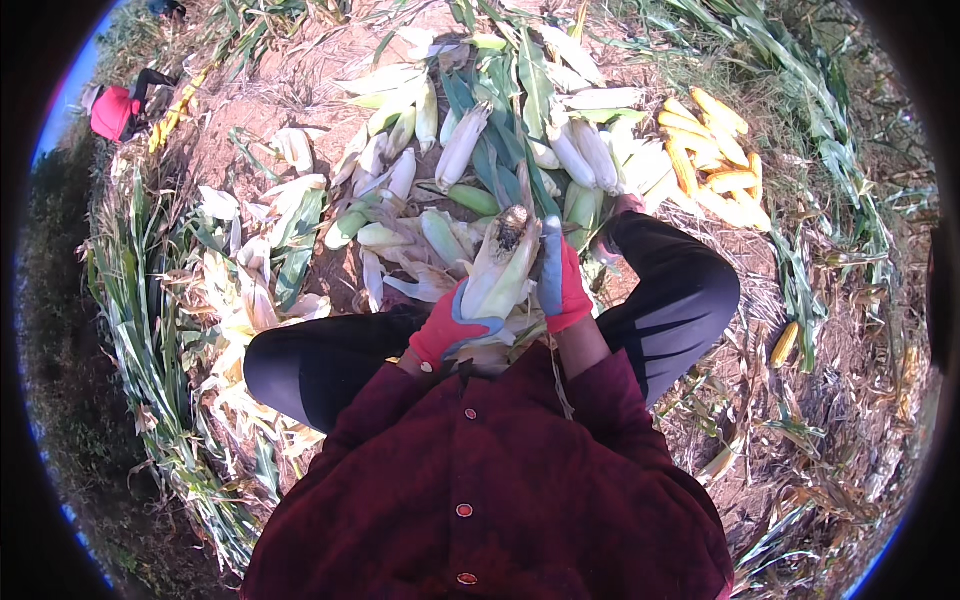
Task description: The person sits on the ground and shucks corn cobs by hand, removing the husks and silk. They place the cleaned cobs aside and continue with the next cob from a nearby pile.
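Observation:
My left hand (pixel 457 322), in a red and grey work glove, is closed around the lower part of a corn ear in pale husk (pixel 493 281). The ear points away from me, and its exposed tip is dark and brownish. At its right side is my right hand (pixel 561 277), gloved alike, upright with its fingers near the husk's edge; whether it pinches a husk leaf is hard to tell. Just beyond my hands lies a heap of corn ears in their husks (pixel 463 146), with long green corn leaves (pixel 499 142) among them.
Husked yellow corn ears (pixel 712 157) are piled at the right, and a single yellow ear (pixel 784 345) lies farther down. Loose husks (pixel 255 292) cover the ground at the left. Cut corn stalks (pixel 142 300) line the left side. Another person (pixel 114 112) is far off at the upper left.

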### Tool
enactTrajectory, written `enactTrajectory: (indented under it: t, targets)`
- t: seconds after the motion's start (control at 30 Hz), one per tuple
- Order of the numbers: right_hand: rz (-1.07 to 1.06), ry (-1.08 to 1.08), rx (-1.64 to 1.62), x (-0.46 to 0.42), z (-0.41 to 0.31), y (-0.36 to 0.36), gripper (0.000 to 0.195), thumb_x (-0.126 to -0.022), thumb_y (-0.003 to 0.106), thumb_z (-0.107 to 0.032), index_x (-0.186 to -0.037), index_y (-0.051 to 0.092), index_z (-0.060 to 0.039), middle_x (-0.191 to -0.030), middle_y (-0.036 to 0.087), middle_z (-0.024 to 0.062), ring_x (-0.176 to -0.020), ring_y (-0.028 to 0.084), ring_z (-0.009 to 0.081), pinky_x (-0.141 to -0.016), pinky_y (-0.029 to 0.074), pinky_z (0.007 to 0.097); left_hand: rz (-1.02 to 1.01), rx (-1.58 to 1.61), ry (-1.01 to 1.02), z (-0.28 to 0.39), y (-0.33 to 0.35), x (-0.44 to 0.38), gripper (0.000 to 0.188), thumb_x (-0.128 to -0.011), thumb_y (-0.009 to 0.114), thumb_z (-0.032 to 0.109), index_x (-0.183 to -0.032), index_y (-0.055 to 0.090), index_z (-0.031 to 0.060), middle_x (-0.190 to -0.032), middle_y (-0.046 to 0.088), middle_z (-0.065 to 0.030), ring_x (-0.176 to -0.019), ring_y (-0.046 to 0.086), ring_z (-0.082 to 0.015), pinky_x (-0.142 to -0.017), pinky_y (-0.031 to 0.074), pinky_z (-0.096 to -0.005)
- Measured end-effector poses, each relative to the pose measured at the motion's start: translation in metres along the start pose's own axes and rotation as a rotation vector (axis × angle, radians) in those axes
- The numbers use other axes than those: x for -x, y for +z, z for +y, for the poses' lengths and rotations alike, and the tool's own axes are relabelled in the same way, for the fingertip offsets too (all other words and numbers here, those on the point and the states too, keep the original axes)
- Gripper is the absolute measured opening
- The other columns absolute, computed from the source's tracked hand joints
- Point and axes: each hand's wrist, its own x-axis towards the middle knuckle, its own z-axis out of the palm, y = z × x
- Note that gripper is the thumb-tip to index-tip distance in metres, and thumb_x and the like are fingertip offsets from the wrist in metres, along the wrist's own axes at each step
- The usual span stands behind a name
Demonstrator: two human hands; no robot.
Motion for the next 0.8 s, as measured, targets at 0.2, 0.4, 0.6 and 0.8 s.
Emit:
enactTrajectory:
  t: [0.2,0.4,0.6,0.8]
  targets:
    - [0.067,-0.119,0.324,0.008,-0.018,0.020,0.030,-0.094,0.054,-0.026,-0.109,0.062,-0.0015,-0.075,0.054,-0.0046,-0.065,0.043,0.0034,-0.057,0.038,0.0221,0.027,0.086,0.022,-0.018,-0.006,0.001,0.062,-0.077,0.071,0.032,-0.124,0.048,-0.0003,-0.108,0.061,-0.0114,-0.092,0.060,-0.0164,-0.082,0.048,-0.0313]
    - [-0.002,-0.011,0.268,0.008,-0.018,0.014,0.030,-0.094,0.054,-0.026,-0.108,0.063,-0.0008,-0.082,0.057,-0.0046,-0.072,0.046,0.0047,-0.063,0.040,0.0214,-0.135,0.487,-0.182,-0.011,-0.005,0.006,0.069,-0.084,0.055,0.057,-0.121,0.049,-0.0010,-0.094,0.062,-0.0120,-0.080,0.062,-0.0194,-0.070,0.051,-0.0311]
    - [-0.043,-0.078,0.105,0.008,-0.013,0.015,0.033,-0.094,0.055,-0.022,-0.115,0.059,0.0023,-0.096,0.062,0.0000,-0.085,0.053,0.0063,-0.075,0.045,0.0222,-0.151,0.479,-0.233,0.000,-0.006,0.008,0.071,-0.079,0.064,0.053,-0.120,0.049,-0.0024,-0.092,0.062,-0.0128,-0.080,0.063,-0.0212,-0.070,0.051,-0.0318]
    - [-0.155,-0.186,0.182,0.006,-0.021,0.003,0.037,-0.093,0.056,-0.020,-0.122,0.056,0.0024,-0.098,0.061,-0.0003,-0.087,0.053,0.0067,-0.078,0.045,0.0229,-0.229,0.479,-0.321,0.002,-0.015,0.009,0.074,-0.072,0.072,0.047,-0.121,0.048,-0.0027,-0.095,0.063,-0.0138,-0.082,0.064,-0.0225,-0.073,0.053,-0.0338]
